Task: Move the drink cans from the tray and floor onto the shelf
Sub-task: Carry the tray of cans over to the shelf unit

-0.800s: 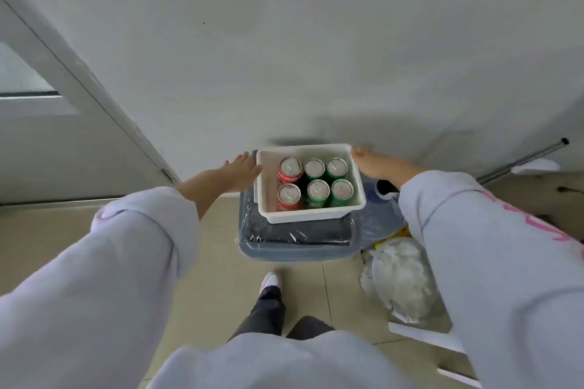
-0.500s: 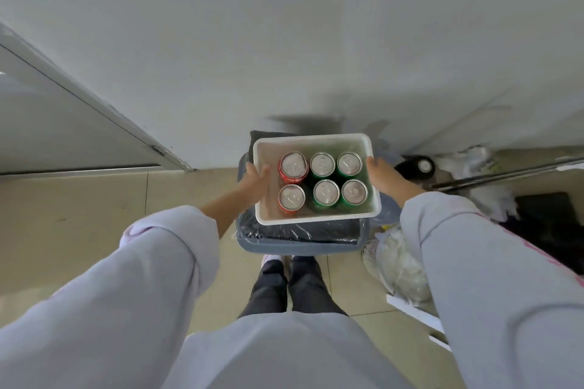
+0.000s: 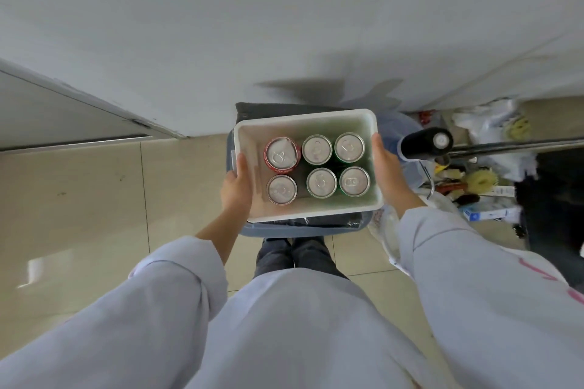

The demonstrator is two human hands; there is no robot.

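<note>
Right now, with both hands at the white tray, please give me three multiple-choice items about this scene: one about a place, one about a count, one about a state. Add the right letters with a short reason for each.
1. Where is the red can with the visible red rim in the white tray?
A. far left of the back row
B. far right of the front row
C. middle of the back row

2. How many drink cans stand in the tray?
A. four
B. six
C. eight

3. How are the hands placed?
A. both hang free above the cans
B. one holds a can
C. each grips one short side of the tray

Answers:
1 A: the red can is next to the left wall, in the row farther from the person.
2 B: two rows of three can tops show.
3 C: the left hand and the right hand clasp opposite tray walls.
</note>
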